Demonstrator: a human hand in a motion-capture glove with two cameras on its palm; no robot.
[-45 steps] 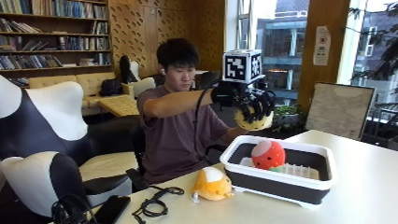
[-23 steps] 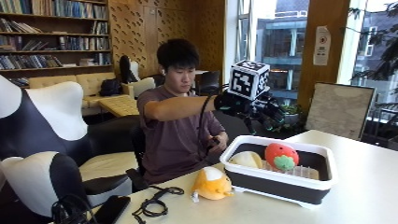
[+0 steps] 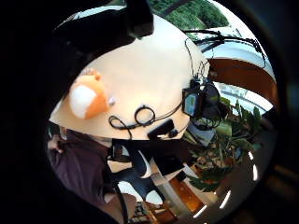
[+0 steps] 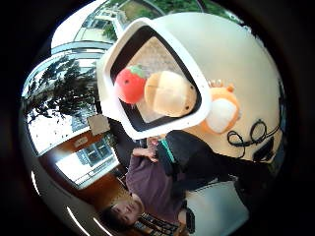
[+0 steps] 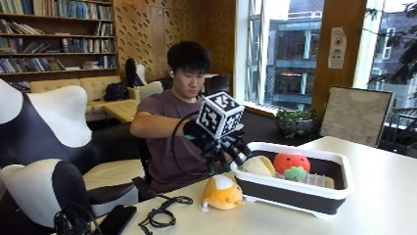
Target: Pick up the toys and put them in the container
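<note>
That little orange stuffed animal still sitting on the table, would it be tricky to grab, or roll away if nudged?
The orange plush toy looks soft and stuffed, so it would probably squash under the fingers rather than slip. It seems light for its bulk. Its rounded body rests on the table beside the container, so a nudge might tip it over, though hardly roll it far.

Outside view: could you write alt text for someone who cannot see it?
A seated person's gloved right hand hangs, fingers spread, between an orange plush toy on the table and a container holding a red toy and a tan toy.
</note>
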